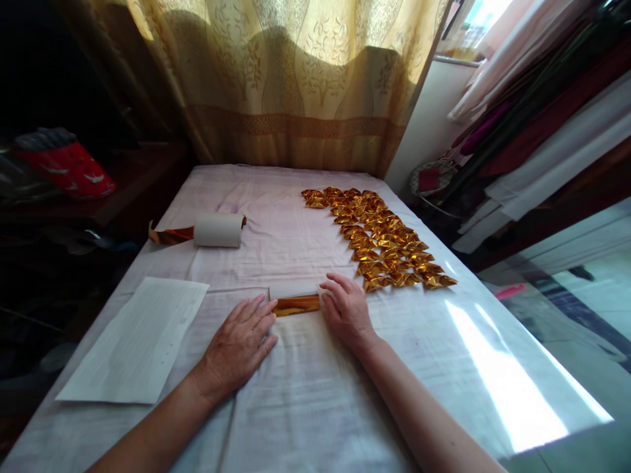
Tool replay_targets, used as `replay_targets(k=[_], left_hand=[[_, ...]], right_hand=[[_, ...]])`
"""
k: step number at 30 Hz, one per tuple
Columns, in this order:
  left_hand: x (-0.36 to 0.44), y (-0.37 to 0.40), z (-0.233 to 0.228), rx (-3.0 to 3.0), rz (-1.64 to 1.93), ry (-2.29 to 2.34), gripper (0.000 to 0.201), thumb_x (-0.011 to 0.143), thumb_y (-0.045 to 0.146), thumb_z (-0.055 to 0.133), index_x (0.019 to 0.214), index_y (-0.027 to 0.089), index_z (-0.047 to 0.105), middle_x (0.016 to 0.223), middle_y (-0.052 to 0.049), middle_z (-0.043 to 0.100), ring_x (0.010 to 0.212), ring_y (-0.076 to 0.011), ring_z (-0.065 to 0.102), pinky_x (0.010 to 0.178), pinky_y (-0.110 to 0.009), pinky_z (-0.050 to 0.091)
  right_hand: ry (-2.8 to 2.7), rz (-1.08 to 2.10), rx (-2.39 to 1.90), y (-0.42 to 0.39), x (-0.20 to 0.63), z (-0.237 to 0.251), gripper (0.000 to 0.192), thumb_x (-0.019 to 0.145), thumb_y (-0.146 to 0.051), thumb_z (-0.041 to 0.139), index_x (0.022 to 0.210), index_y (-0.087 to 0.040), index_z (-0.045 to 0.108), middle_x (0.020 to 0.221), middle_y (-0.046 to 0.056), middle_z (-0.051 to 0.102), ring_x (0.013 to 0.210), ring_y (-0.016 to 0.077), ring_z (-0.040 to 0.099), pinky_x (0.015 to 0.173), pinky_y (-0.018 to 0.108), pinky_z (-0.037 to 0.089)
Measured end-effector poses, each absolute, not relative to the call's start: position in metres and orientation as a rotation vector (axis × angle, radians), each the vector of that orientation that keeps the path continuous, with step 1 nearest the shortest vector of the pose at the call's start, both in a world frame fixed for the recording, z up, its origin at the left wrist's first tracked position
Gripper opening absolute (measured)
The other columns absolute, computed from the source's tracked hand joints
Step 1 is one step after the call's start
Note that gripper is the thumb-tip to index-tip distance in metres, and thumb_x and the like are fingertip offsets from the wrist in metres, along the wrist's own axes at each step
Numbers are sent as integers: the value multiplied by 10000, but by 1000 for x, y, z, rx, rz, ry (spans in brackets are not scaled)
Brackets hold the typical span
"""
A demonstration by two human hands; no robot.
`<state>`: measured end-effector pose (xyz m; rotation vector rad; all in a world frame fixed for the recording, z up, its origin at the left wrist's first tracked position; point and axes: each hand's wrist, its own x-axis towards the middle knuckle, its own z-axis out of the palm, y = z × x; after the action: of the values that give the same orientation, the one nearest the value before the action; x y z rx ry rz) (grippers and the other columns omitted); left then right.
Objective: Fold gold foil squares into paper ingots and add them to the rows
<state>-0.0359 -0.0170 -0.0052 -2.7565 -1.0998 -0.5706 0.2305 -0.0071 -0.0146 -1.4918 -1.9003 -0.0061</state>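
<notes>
A sheet of gold foil paper (297, 305) lies folded on the cloth between my hands, its white backing showing along the far side. My left hand (241, 341) rests flat, fingers stretched out, with the fingertips at the paper's left end. At the right end, my right hand (346, 309) has its fingers bent and apart, touching the paper's edge; whether it pinches the edge is hard to see. Beyond my right hand, several folded gold foil ingots (384, 240) stand in rows. A white roll (217, 230) with gold foil at both ends lies farther back on the left.
A printed white sheet (138, 338) lies on the left of the cloth-covered table (296, 407). A red container (71, 167) stands on a dark side surface. Gold curtains (296, 79) hang behind the table, and clothes (552, 125) hang at the right.
</notes>
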Motion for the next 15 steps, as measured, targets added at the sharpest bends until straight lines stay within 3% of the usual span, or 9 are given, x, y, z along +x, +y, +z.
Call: replay_targets(k=[3,7,11,15], left_hand=[[-35,-15,-10,-2766,-545,-1098,334,1002,347,408,1153,181,655,1375,-66,616,1330,-264,488,1142,-467,316],[-37,-13,-14,-2767,-531,-1133,356,992,317,420,1273,188,594,1349,-74,632,1315,-264,503,1149,-479,304],[-39,-13,-15,-2788,-507,-1151,357,982,311,425,1267,191,602,1347,-84,632,1325,-269,496,1160,-499,292],[-40,-12,-13,-2795,-475,-1148,317,974,307,446,1208,199,631,1351,-76,630,1321,-286,500,1148,-538,302]], right_hand=[[-2025,-93,-1433,-22,210,-7,356,986,-237,431,1301,-205,592,1391,108,585,1329,234,483,1120,457,339],[-2425,167,-1386,-36,174,0,535,1001,-424,440,1470,-168,435,1531,111,429,1439,250,352,1204,482,222],[-2526,368,-1517,-38,164,4,608,1016,-500,378,1521,-164,342,1586,98,314,1483,239,258,1225,520,130],[-2517,362,-1653,-43,186,6,614,1018,-510,356,1526,-165,336,1600,105,253,1496,250,216,1217,543,134]])
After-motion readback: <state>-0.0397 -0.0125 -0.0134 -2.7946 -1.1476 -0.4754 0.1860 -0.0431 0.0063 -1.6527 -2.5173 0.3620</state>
